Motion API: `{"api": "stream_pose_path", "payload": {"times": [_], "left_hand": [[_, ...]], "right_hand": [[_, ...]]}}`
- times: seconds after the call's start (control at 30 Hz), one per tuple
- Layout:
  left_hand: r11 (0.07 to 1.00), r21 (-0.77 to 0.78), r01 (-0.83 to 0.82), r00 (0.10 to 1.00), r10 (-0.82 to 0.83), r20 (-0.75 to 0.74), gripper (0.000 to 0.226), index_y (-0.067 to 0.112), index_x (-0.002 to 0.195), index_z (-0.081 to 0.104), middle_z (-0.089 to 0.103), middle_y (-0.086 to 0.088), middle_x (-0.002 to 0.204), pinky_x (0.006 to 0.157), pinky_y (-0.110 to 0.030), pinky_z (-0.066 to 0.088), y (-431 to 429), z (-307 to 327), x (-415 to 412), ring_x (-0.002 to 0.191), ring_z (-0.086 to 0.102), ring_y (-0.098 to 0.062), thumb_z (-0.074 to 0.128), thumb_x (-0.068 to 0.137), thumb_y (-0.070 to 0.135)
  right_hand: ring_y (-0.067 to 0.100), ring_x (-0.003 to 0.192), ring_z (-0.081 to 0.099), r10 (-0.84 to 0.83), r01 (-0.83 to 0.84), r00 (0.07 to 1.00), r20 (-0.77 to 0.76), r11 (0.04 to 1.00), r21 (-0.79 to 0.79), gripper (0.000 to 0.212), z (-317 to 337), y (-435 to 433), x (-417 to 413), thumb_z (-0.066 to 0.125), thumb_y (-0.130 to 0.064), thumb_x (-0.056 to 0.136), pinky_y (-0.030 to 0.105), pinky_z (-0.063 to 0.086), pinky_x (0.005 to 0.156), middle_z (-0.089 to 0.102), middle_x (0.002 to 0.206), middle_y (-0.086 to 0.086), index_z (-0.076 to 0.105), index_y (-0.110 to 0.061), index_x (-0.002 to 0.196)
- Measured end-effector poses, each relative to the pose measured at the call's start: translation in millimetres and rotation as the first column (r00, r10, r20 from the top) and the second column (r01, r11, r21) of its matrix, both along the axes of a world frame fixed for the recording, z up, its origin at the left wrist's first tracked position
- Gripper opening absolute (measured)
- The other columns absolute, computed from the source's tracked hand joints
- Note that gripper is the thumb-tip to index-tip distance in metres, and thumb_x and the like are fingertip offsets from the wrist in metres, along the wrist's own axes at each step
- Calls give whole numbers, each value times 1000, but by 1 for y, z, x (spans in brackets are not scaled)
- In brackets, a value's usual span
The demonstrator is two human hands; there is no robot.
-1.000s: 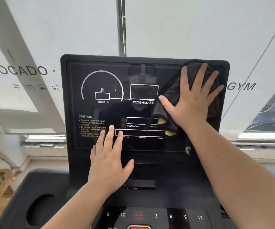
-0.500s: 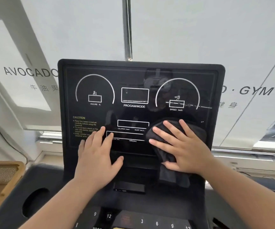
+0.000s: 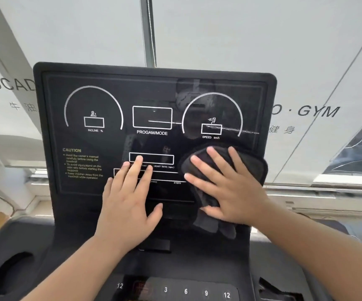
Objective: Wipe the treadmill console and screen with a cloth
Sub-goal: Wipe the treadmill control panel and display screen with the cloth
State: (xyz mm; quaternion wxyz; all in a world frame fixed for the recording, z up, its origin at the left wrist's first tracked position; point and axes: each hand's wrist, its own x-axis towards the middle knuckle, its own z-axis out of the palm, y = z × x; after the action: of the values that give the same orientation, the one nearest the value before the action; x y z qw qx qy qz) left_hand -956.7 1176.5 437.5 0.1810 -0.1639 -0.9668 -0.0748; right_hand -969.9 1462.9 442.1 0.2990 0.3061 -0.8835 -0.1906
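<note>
At the near edge, a strip of number keys (image 3: 175, 292) crosses the console (image 3: 67, 246), with a cup hole (image 3: 10, 272) to the left. Above, the left hand (image 3: 127, 205) lies flat and empty, fingers spread, on the lower screen (image 3: 101, 101). Beside it the right hand (image 3: 230, 185), fingers splayed, presses a dark cloth (image 3: 254, 164) against the screen's lower right, covering that corner. Behind stands a white lettered blind (image 3: 240, 35).

bright, even daylight, seemingly from the window strip (image 3: 349, 181) behind the console. glossy screen (image 3: 154, 118) shows glare streaks and a dim reflection near its upper right corner. wide-angle bending at frame edges; small caution print slightly soft.
</note>
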Motion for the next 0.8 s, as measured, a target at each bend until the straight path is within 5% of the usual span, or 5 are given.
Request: {"api": "stream_pose_path", "payload": {"times": [0.1,0.23,0.5,0.6,0.8], "left_hand": [[999,48,-4,1000,3,15,84,16,151,42,27,-6,165,106,-61,44,2,1,0,149,27,-32,50,79,58],[998,59,-8,999,6,36,86,16,152,40,23,-6,167,104,-62,46,3,0,1,151,25,-33,54,78,57],[997,80,-11,997,5,73,88,16,152,41,28,-8,165,112,-56,39,4,8,2,151,26,-34,45,78,64],[997,75,-4,997,-1,71,87,18,152,42,28,-6,165,112,-60,39,1,9,1,150,28,-33,47,77,63],[998,65,-9,997,4,71,89,17,153,38,25,-7,165,110,-65,38,4,4,2,151,26,-35,57,76,58]], "right_hand": [[33,158,9,43,-46,998,35,994,103,89,-39,7,22,56,-58,80,61,-2,125,16,171,1,29,-35,161],[31,158,14,134,-140,990,51,982,125,84,-7,17,4,58,-57,81,61,3,126,22,169,-1,35,-35,159],[40,157,15,-184,148,974,-134,958,-246,82,105,27,-55,57,-65,87,67,4,123,23,170,4,35,-32,160],[43,156,15,-270,218,953,-133,924,-313,85,77,11,-40,57,-66,87,67,4,123,22,170,9,34,-29,160],[42,155,18,-186,176,982,-35,965,-194,88,-33,7,22,63,-60,76,65,7,123,22,170,4,40,-31,156]]}}
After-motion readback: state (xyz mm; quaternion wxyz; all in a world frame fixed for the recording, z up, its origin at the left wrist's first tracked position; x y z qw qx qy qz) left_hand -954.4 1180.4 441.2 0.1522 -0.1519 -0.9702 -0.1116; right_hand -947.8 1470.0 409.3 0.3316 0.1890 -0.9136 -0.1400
